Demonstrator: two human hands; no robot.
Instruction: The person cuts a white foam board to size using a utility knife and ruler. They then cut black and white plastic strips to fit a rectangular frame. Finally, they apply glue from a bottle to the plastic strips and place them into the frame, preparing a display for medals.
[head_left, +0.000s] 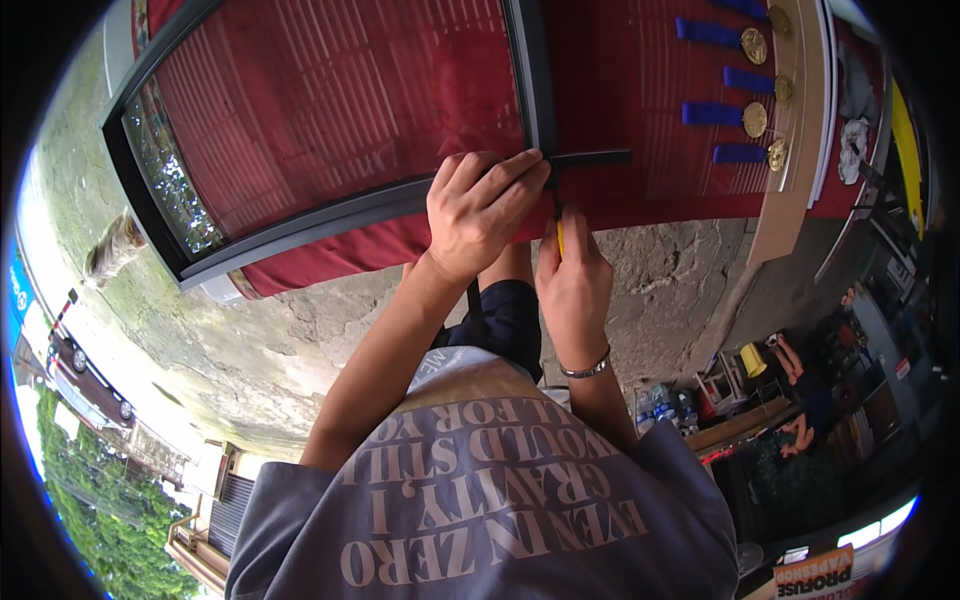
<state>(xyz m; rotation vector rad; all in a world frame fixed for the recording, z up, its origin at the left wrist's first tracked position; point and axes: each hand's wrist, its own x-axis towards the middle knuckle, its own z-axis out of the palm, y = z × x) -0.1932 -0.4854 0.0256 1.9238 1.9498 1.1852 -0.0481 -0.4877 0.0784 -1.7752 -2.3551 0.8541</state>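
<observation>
a dark frame (pixel 537 80) lies on a red desk (pixel 620 60); the left hand (pixel 475 215) touches its near right corner, fingers bent, grip unclear; the right hand (pixel 580 285), just beside, clasps a yellow tool (pixel 560 240); medals (pixel 754 45) lie farther right.

Strong daylight floods in from our left, bleaching the ground (pixel 140 335) almost white, while the lower right sinks into deep shadow! We catch pale, streaky glare across the glass pane (pixel 330 110); our centre looks fairly crisp, but the fisheye bends straight edges towards a black, partly blue-fringed border.
</observation>
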